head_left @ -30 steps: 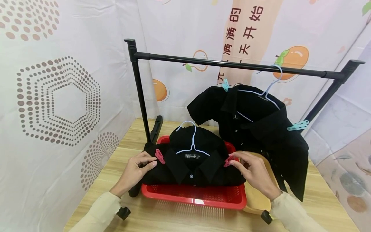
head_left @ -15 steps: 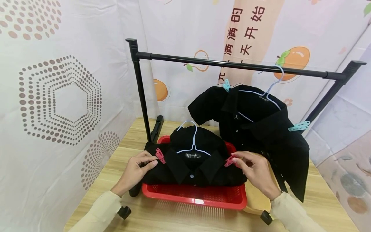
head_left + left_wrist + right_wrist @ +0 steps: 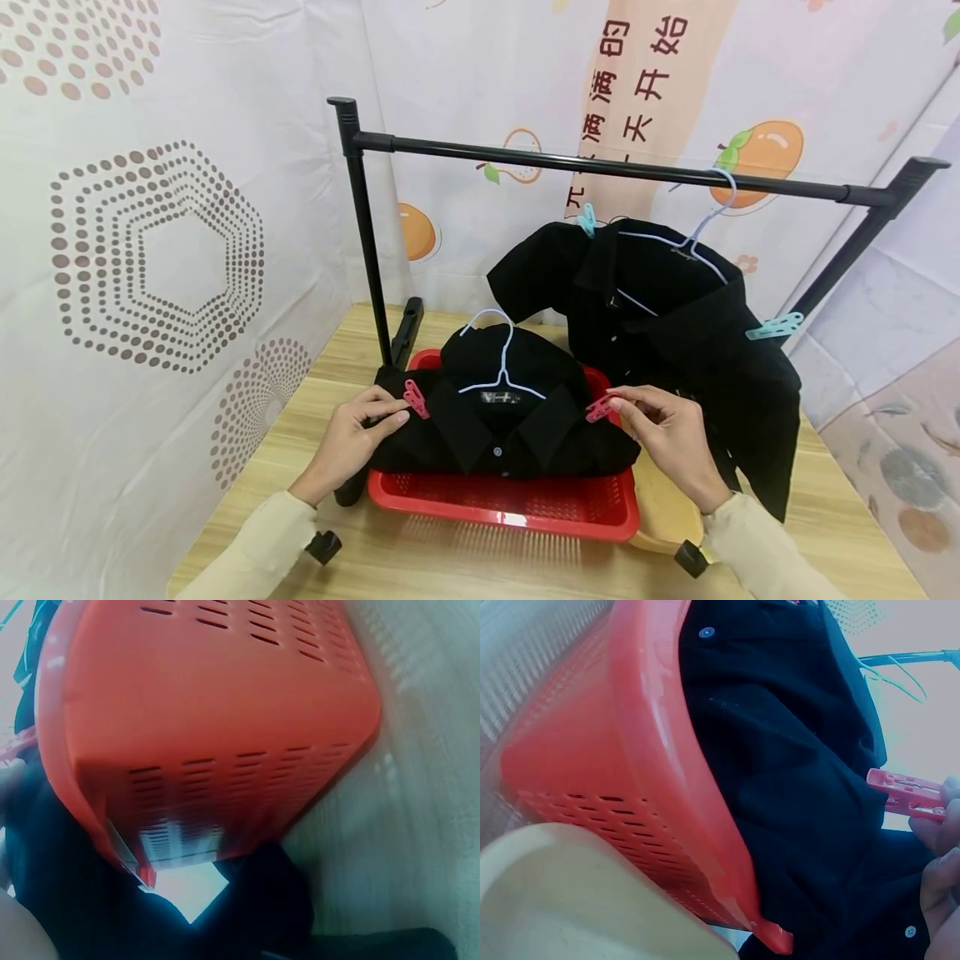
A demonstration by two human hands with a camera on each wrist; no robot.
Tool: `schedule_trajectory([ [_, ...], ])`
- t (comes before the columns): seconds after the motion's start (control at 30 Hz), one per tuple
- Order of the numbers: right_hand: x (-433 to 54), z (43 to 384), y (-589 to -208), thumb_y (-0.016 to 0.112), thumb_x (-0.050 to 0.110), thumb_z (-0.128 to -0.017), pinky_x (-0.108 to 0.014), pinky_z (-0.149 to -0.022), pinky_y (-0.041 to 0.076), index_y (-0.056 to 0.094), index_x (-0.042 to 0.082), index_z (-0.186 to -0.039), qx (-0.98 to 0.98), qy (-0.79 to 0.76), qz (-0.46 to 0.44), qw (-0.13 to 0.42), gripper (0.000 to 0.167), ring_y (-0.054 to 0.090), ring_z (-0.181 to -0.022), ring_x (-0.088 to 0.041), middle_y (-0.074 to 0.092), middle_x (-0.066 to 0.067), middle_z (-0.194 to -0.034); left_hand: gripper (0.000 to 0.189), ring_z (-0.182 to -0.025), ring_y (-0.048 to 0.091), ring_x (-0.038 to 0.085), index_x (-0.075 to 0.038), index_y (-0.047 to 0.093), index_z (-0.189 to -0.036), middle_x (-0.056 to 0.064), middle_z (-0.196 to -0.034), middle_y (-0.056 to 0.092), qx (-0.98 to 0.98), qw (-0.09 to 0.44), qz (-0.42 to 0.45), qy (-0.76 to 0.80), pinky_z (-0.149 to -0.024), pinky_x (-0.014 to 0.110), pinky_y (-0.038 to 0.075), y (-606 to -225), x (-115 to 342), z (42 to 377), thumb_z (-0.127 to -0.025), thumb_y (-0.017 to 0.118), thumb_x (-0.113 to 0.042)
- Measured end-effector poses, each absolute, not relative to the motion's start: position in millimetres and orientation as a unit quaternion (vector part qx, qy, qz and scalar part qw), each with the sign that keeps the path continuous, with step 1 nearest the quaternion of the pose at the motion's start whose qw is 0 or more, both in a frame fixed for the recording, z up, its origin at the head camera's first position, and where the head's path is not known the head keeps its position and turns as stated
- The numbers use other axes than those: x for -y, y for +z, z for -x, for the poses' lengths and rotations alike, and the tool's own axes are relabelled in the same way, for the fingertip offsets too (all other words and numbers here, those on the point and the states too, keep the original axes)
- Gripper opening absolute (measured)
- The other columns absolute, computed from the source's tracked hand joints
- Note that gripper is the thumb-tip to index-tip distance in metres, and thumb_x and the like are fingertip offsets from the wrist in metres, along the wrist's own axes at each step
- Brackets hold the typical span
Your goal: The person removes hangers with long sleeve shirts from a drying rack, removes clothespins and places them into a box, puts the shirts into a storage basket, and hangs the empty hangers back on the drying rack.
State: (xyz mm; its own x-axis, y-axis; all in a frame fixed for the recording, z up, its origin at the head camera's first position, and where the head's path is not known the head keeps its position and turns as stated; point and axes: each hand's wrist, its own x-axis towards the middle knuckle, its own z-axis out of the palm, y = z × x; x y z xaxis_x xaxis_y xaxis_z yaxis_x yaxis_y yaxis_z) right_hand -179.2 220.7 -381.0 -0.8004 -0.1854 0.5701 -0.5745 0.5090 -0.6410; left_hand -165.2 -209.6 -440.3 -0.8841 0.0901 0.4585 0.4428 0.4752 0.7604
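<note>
A black collared shirt (image 3: 480, 450) lies folded over the red basket (image 3: 498, 518), with a pale blue hanger (image 3: 502, 367) in its neck. On its left shoulder as I see it sits a pink-red clothespin (image 3: 416, 399). My left hand (image 3: 352, 437) pinches the shirt cloth just beside that clothespin. Between thumb and fingers of my right hand (image 3: 671, 437) is a second pink-red clothespin (image 3: 602, 407) at the other shoulder. In the right wrist view, this clothespin (image 3: 909, 793) meets the cloth at its tip. The left wrist view mostly shows the basket's side (image 3: 210, 697).
A black garment rack (image 3: 525, 157) spans the table (image 3: 322, 400). From its bar hangs another black shirt (image 3: 660, 333) on a blue hanger (image 3: 723, 200), with turquoise clothespins (image 3: 775, 326) on its shoulders. A yellow tray (image 3: 663, 508) stands right of the basket.
My right hand has shifted slightly up and to the right with its clothespin. The left hand has stayed nearly in place at the shirt's shoulder.
</note>
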Motion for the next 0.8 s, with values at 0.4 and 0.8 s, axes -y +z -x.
schedule_trajectory([
  [0.4,-222,170,-367,0.074,-0.012,-0.087,-0.021,-0.050,0.043,0.077,-0.002,-0.105,0.833,0.444,-0.228,0.238,0.021,0.052,-0.057,-0.008,0.064,-0.006,-0.074,0.014,-0.090,0.059,0.014,-0.013,0.083,-0.106,-0.009,-0.092,0.068,0.849,0.180,0.115,-0.484,-0.075,0.026,0.045,-432,203,162,-0.093,0.078,-0.015],
  [0.8,-241,181,-387,0.075,0.003,-0.093,-0.024,-0.050,0.043,0.075,0.008,-0.118,0.857,0.447,-0.191,0.169,0.025,0.053,-0.059,-0.011,0.064,-0.004,-0.076,0.013,-0.086,0.056,0.015,-0.013,0.083,-0.105,-0.007,-0.092,0.068,0.843,0.164,0.113,-0.499,-0.073,0.026,0.043,-436,205,164,-0.093,0.078,-0.014],
])
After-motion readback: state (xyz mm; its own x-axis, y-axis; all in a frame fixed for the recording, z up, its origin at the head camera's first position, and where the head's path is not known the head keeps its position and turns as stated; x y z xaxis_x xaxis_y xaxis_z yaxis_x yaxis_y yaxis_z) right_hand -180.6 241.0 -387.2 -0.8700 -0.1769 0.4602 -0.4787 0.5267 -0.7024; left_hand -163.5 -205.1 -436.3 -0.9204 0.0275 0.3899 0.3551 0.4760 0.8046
